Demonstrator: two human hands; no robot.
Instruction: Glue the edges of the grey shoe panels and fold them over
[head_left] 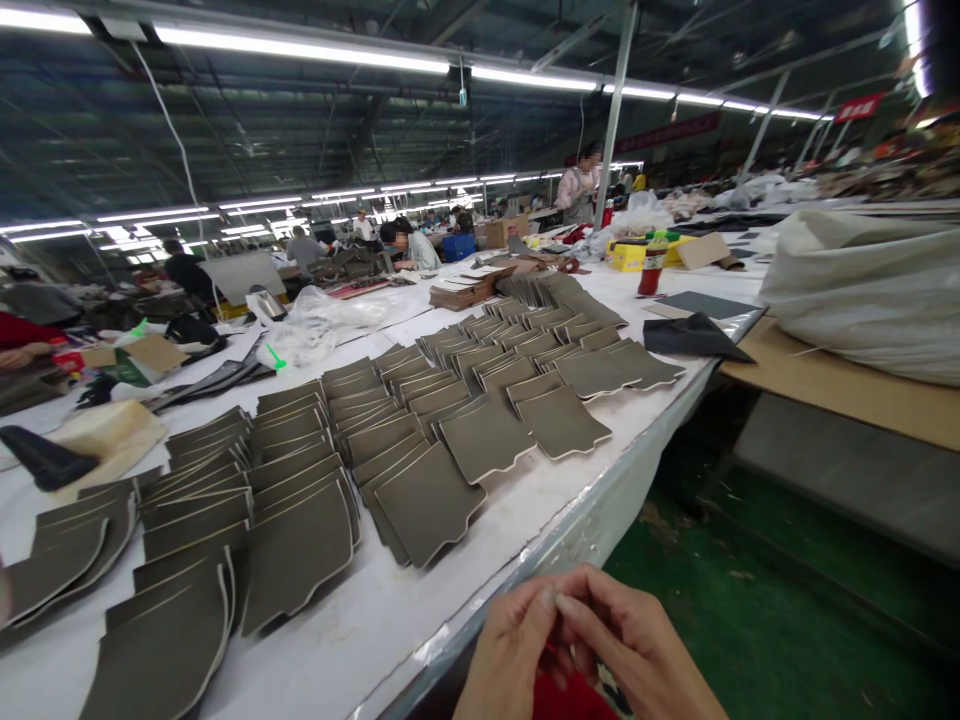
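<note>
Left hand [511, 640] and right hand [637, 640] pinch close together, any grip hidden, by the near edge of the bench [360, 610], where panels [487, 437] already lie fanned in rows, what's left unclear.

- A bottle [653, 268] with red-brown contents stands upright in front of a yellow box [628, 257].
- A folded black sheet [696, 336] lies by the table edge, near a flat grey sheet [705, 304].
- A bulky white sack [862, 290] rests on a brown board [855, 390] to the right, above a green floor [795, 610].
- Crumpled clear plastic [319, 322] lies across the tabletop on the left, near a small bright-green object [276, 357].
- A curved black piece [46, 458] touches a cream-coloured block [116, 437].
- Farther back are a blue crate [458, 247] and a standing co-worker [576, 192] beside a pale pole [616, 115].
- Long tube lights [315, 52] run overhead.
</note>
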